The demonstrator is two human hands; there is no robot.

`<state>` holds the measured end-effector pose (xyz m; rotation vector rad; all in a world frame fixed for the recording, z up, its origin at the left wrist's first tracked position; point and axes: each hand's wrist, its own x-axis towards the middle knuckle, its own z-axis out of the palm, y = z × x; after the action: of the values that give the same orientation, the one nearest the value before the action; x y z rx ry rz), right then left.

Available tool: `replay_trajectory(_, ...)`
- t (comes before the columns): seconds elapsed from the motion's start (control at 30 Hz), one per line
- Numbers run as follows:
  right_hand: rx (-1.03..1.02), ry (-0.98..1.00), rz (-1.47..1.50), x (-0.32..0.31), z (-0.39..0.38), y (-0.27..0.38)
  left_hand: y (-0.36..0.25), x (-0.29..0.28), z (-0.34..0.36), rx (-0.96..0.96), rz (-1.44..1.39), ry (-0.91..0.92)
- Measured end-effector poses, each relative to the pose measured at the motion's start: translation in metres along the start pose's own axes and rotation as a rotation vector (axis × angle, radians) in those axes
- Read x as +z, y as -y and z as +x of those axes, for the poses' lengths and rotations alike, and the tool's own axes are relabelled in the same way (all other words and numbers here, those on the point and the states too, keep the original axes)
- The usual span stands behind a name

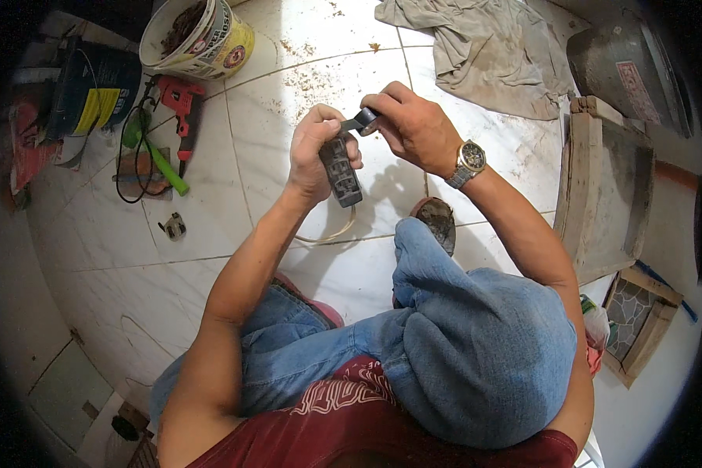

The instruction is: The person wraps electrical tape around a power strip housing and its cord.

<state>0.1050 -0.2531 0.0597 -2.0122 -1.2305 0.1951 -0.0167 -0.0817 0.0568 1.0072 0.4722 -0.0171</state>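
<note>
My left hand (pixel 314 148) grips a dark grey power strip (pixel 342 173) with a row of outlets, its lower end pointing toward me. A pale cable (pixel 331 236) loops out beneath it over the tiles. Between the fingers of my right hand (pixel 413 129) is a roll of black tape (pixel 368 118), close to the strip's upper end. A short dark length of tape (pixel 352 125) spans from the roll to my left thumb. The power strip's upper end is hidden by my left fingers.
On the left lie a red power drill (pixel 182 109), a green-handled tool (pixel 164 168) and a small socket piece (pixel 175 226). A bucket (pixel 225 48) and a rag (pixel 495 58) are farther off. Wooden frames (pixel 600 187) stand at right; my shoe (pixel 435 222) is near the cable.
</note>
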Motion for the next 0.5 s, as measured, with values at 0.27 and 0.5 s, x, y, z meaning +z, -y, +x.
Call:
replay_trajectory(0.27, -0.134, -0.092, 0.197, -0.001, 0.004, 0.007, 0.003, -0.015, 0.008, -0.12, -0.317, 0.029)
replay_trajectory(0.5, 0.201, 0.158, 0.511, -0.001, 0.007, 0.017, 0.006, -0.014, 0.016, -0.144, -0.345, -0.039)
